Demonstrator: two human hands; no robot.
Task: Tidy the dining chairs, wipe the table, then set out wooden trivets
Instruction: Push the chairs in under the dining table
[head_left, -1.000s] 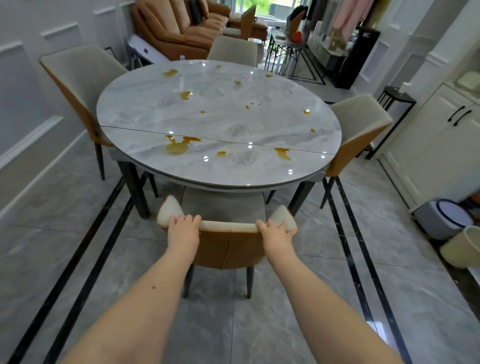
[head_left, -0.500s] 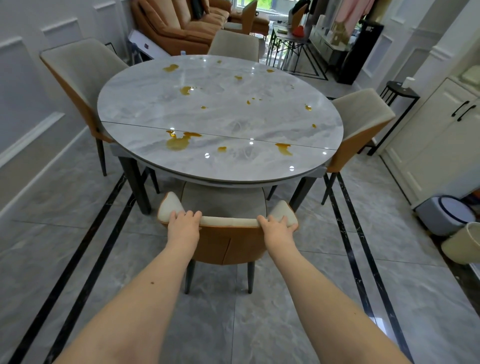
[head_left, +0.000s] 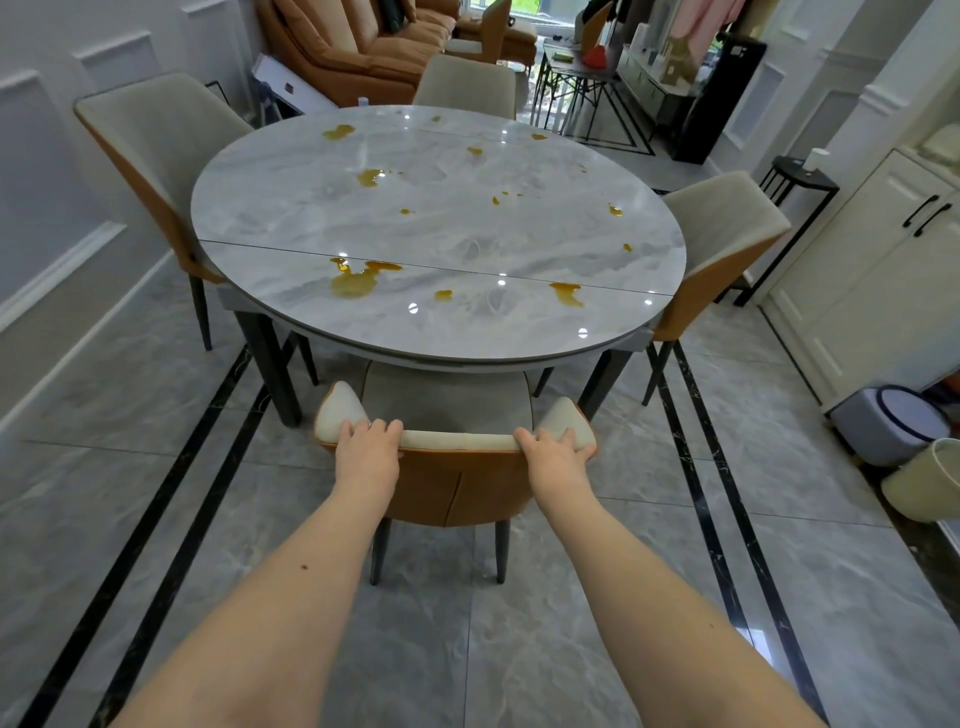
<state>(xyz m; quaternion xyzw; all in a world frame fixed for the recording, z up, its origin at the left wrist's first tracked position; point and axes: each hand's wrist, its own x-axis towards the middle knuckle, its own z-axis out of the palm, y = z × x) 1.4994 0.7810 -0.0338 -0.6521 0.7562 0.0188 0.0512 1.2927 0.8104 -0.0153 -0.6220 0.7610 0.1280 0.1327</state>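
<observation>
A grey and orange dining chair (head_left: 452, 483) stands right in front of me, its seat tucked partly under the round marble table (head_left: 519, 338). My left hand (head_left: 368, 453) grips the top of the chair's backrest on the left. My right hand (head_left: 551, 457) grips the same top edge on the right. Several yellow-brown spills (head_left: 358, 280) lie scattered over the tabletop. No trivets or cloth are in view.
Three more chairs ring the table: left (head_left: 156, 150), far side (head_left: 465, 85), right (head_left: 727, 234). White cabinets (head_left: 883, 280), a grey stool (head_left: 893, 423) and a cream bin (head_left: 930, 483) line the right wall. A sofa (head_left: 358, 47) stands beyond.
The chair has slid a little further in under the table, with both hands holding its backrest throughout. My view has moved slightly closer to the table.
</observation>
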